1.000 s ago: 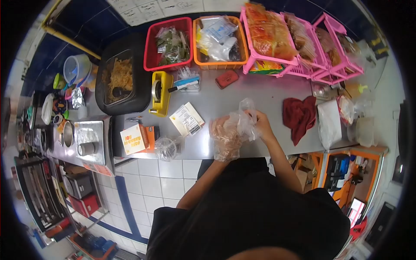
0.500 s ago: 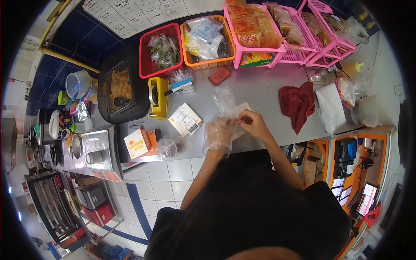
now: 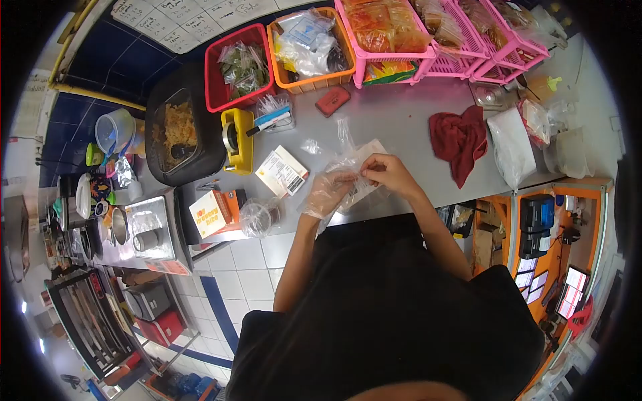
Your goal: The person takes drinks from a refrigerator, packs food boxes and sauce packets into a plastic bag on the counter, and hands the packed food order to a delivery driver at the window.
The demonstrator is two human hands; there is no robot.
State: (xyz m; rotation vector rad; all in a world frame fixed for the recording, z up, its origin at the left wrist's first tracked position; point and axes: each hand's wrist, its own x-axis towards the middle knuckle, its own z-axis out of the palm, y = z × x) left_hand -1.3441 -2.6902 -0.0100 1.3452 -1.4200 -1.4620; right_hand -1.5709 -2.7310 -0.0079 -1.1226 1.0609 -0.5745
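Note:
My left hand (image 3: 329, 194) wears a clear plastic glove, its fingers pinched on clear thin plastic (image 3: 344, 162). Bare, my right hand (image 3: 389, 175) meets it from the right, thumb and forefinger closed on the same plastic. Under both hands lies a pale flat packet (image 3: 366, 190) on the steel counter (image 3: 401, 140). A white box with a printed label (image 3: 281, 172) is left of my gloved hand. Nearer the counter's front edge is a clear plastic cup (image 3: 257, 218), partly wrapped in film.
Behind are a red basket (image 3: 209, 80), an orange basket (image 3: 314, 85) and pink racks (image 3: 428, 67). A yellow tape dispenser (image 3: 242, 147) and black food container (image 3: 214, 127) stand left. A dark red cloth (image 3: 458, 144) lies right, beside a white bag (image 3: 511, 147).
The glove has come down over my left hand, and its fingers now pinch. My right hand has moved from higher up the plastic to meet them. The camera view has shifted.

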